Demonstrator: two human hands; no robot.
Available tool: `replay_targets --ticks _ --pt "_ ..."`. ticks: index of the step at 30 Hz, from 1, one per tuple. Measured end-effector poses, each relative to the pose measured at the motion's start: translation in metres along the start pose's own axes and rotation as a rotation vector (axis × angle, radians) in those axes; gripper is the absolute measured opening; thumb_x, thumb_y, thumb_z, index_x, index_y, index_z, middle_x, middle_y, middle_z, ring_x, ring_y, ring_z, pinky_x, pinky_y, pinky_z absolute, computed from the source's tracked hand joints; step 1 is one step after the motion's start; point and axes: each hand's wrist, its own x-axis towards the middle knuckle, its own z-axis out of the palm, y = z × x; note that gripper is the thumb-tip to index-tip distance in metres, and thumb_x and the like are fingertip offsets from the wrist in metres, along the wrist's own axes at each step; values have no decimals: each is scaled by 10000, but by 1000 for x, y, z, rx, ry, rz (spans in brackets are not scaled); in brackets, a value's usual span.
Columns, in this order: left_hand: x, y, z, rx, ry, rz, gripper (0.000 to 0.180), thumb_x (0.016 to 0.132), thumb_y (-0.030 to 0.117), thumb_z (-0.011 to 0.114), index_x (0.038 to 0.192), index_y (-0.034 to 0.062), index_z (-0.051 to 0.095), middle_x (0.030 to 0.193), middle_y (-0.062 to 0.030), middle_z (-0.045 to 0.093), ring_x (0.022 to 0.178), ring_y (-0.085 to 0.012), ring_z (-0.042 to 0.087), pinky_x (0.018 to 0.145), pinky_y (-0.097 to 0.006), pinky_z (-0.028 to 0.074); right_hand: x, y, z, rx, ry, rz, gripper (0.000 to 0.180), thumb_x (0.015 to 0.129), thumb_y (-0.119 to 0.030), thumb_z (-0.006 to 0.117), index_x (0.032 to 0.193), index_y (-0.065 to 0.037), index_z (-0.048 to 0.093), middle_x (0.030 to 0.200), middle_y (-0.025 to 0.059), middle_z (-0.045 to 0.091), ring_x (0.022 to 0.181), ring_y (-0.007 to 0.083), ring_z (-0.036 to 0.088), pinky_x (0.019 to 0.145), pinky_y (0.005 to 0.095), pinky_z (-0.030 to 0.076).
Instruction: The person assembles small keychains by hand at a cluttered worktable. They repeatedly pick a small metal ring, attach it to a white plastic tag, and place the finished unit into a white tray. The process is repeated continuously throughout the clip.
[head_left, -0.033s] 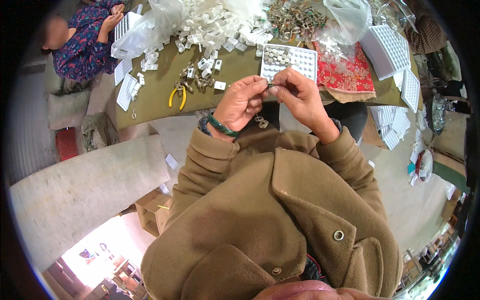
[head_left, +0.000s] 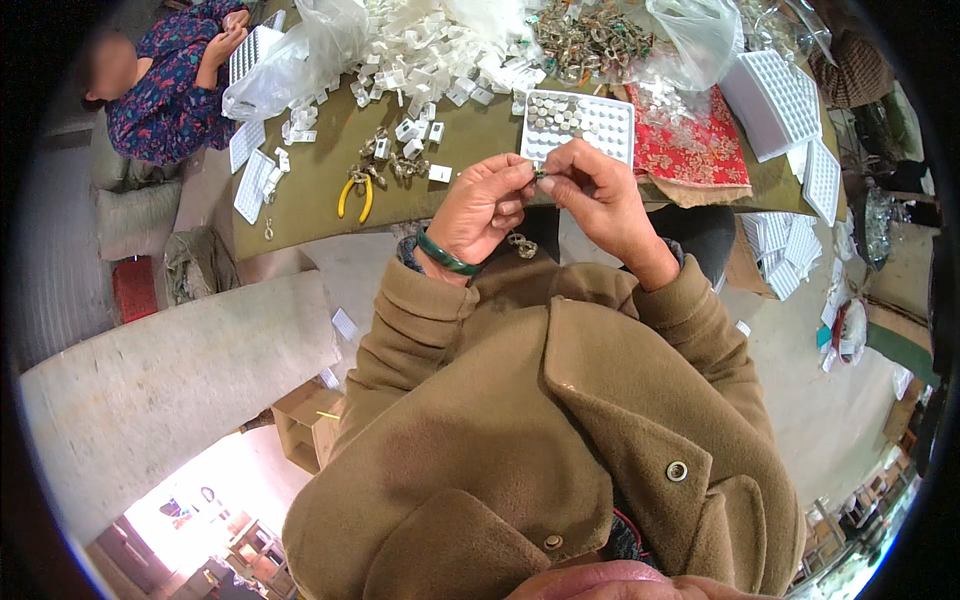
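My left hand point(head_left: 485, 205) and my right hand point(head_left: 600, 195) meet fingertip to fingertip over the near edge of an olive-green table point(head_left: 310, 195). Together they pinch a small dark metal piece point(head_left: 540, 173), too small to make out further. A green bangle point(head_left: 445, 257) circles my left wrist. Just beyond my fingers lies a white compartment tray point(head_left: 612, 128), partly filled with small metal pieces at its left end. A short bit of metal chain point(head_left: 520, 243) rests below my left hand, on my lap.
Yellow-handled pliers point(head_left: 355, 192) lie left of my hands. Heaps of white plastic pieces point(head_left: 430, 50) and metal parts point(head_left: 590, 40) fill the far table, with clear bags, a red patterned cloth point(head_left: 690, 140) and empty white trays point(head_left: 775, 95). Another person point(head_left: 160, 95) sits far left.
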Motion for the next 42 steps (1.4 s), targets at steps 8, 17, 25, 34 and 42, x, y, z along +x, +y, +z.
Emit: replay_targets --ticks 8,17,25,34,42 --pt "12 17 2 184 -21 -60 150 959 229 595 971 81 615 763 44 584 564 -1 430 462 -147 319 5 -2 -7 -113 42 -123 86 849 16 656 905 -14 598 800 21 563 687 81 493 612 230 416" --pt "91 83 -16 2049 415 937 209 911 139 570 1073 168 698 1033 -7 669 887 -262 665 740 -376 540 11 0 -5 -237 122 -246 102 795 -61 686 861 -45 610 776 90 621 727 287 574 667 372 449" --pt "76 71 -33 2156 376 756 173 841 156 629 1012 160 657 940 -49 633 827 -309 641 674 -414 528 4 0 -5 -14 95 -22 103 849 -32 673 900 10 595 813 47 593 748 116 544 685 257 450" --pt "62 57 -40 1869 411 769 250 830 200 657 1065 116 656 898 -164 673 836 -373 641 722 -436 520 5 2 7 -71 61 -79 120 845 -73 667 927 0 618 799 87 643 707 163 610 653 288 499" --pt "59 59 -47 1384 458 379 325 902 195 596 1146 -7 670 982 -166 706 770 -229 674 668 -360 529 0 2 12 -72 49 -21 122 850 -82 673 935 -9 623 789 79 643 689 132 580 654 278 492"
